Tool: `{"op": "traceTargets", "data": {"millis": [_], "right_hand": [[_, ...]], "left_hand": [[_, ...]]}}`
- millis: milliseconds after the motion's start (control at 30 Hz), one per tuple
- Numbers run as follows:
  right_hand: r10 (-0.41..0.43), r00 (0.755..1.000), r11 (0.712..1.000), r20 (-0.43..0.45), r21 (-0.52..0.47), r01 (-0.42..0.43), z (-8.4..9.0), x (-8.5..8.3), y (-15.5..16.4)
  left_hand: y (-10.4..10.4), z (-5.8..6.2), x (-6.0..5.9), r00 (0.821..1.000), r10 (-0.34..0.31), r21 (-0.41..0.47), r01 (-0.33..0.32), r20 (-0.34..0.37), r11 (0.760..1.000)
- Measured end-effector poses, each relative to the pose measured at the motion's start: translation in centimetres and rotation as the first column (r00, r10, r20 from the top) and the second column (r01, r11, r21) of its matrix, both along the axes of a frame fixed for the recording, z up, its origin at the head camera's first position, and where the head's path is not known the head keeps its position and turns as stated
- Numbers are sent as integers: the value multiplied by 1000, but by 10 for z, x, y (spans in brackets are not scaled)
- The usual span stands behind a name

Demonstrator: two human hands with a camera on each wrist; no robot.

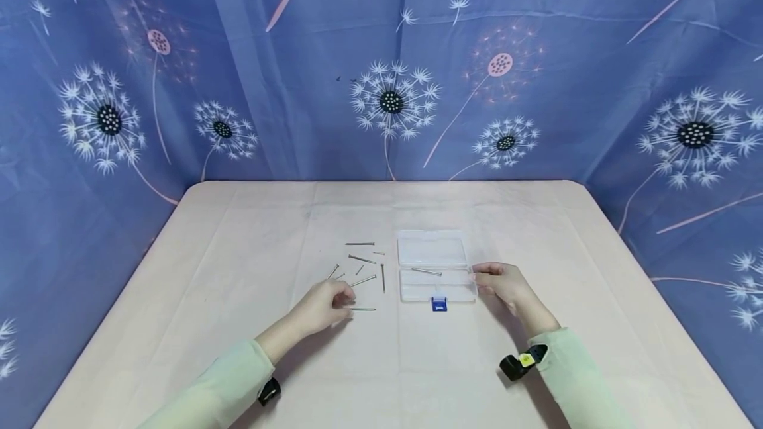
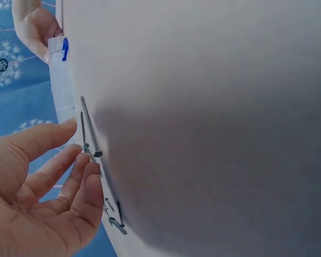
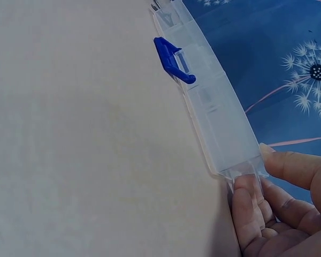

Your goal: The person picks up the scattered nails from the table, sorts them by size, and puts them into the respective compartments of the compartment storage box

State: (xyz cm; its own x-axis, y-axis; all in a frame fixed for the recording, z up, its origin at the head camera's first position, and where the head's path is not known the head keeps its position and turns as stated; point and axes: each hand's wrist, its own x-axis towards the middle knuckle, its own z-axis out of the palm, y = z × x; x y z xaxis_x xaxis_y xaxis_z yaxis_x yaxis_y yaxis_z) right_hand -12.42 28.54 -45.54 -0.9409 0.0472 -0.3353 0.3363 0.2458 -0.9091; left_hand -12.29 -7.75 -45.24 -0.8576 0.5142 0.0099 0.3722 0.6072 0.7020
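My left hand (image 1: 324,304) is low over the table beside a long thin screw (image 1: 365,309). In the left wrist view its thumb stands apart from the bent fingers, with nothing visibly gripped between them; that headed screw (image 2: 90,124) lies just past the fingertips. Several more screws (image 1: 383,278), long and short, are scattered beyond this hand. To their right lies a clear plastic box (image 1: 411,294) with its lid (image 1: 432,249) folded back. One screw (image 1: 426,272) rests in the box's rear part. My right hand (image 1: 503,283) pinches the box's right end, thumb above and fingers at its side.
A blue latch (image 1: 439,304) sticks out from the box's front. The pale table (image 1: 286,230) reaches back to a blue dandelion-print curtain (image 1: 310,104), which also hangs along both sides. A black wrist camera (image 1: 520,364) sits by the right sleeve.
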Motion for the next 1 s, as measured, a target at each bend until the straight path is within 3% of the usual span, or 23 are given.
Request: {"op": "traceTargets", "data": {"millis": [200,433,667,900,1000], "right_hand": [[-2,1000,1000,5,11,2,-1,0,-1],[-3,1000,1000,6,28,2,-2,-3,1],[-6,1000,1000,11,16,6,-2,-3,1],[-20,1000,1000,6,1,20,-3,-4,1],[-10,1000,1000,6,-8,10,-4,-3,1]], "left_hand": [[-3,-7,1,1000,12,-6,-12,13,1000],[-5,-10,-1,998,-1,-20,0,-59,1000],[-5,-10,1,997,-16,-84,10,-78,996],[-4,-10,3,978,-120,-217,81,-170,973],[-5,-11,4,973,-133,-234,87,-188,968]]}}
